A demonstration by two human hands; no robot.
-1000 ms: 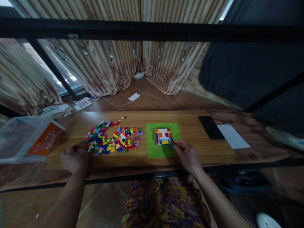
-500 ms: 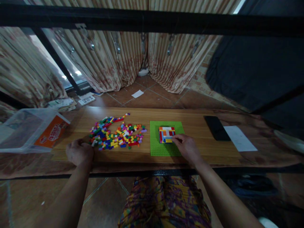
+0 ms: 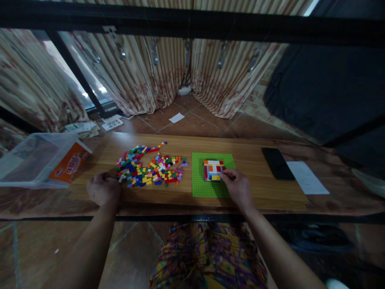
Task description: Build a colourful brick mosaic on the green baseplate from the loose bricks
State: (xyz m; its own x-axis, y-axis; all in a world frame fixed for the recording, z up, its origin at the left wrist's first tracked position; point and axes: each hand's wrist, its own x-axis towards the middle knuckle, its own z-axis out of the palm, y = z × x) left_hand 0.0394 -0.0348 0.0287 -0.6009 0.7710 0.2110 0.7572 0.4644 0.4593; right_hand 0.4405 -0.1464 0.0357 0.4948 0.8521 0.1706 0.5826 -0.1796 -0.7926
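A green baseplate (image 3: 207, 186) lies on the wooden table (image 3: 255, 176). On it stands a small square build of coloured bricks (image 3: 213, 169) in red, white, yellow and blue. My right hand (image 3: 237, 188) rests on the plate with its fingers pinched together at the build's right edge; anything between them is too small to make out. A spread of several loose coloured bricks (image 3: 150, 168) covers the table to the left. My left hand (image 3: 103, 188) lies curled in a loose fist at the near left corner of that spread, touching the table.
A clear plastic tub with an orange label (image 3: 45, 160) lies on its side at the far left. A black phone (image 3: 277, 163) and a white sheet of paper (image 3: 306, 177) lie at the right. Curtains and a tiled floor are beyond the table.
My right hand has moved up from the plate's near right part to the build's right edge. The left hand has stayed by the loose bricks. The view has shifted slightly.
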